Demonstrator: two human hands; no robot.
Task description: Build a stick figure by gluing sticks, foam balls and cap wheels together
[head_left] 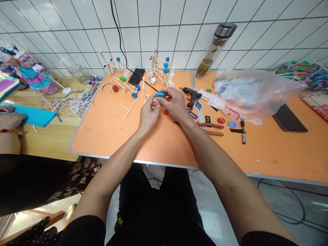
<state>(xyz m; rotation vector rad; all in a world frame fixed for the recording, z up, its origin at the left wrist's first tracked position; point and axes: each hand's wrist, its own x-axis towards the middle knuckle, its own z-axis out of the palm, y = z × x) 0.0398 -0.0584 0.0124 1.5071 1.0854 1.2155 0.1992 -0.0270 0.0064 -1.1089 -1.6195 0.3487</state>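
Note:
A small blue bottle cap (pixel 160 95) is pinched between the fingertips of both hands, raised over the orange table. My left hand (pixel 149 115) closes on its left side, fingers curled. From the right, my right hand (pixel 175 104) grips it with thumb and fingers. Part of a wooden stick piece (pixel 144 89) shows just behind my left hand. Beneath my hands lies a red cap (pixel 166 112), partly hidden. Two stick frames with coloured caps stand farther back, one at the left (pixel 119 79) and one at the centre (pixel 160 68). Loose joined sticks (pixel 130 108) lie left of my hands.
Right of my hands lie a black glue gun (pixel 191 96), red-handled pliers (pixel 211 129), loose caps (pixel 221 120) and a marker (pixel 243 131). Farther right are a plastic bag (pixel 253 92) and a phone (pixel 289 118). A glass bottle (pixel 214 51) stands behind. At left, another person's hands (pixel 11 118) rest on blue material.

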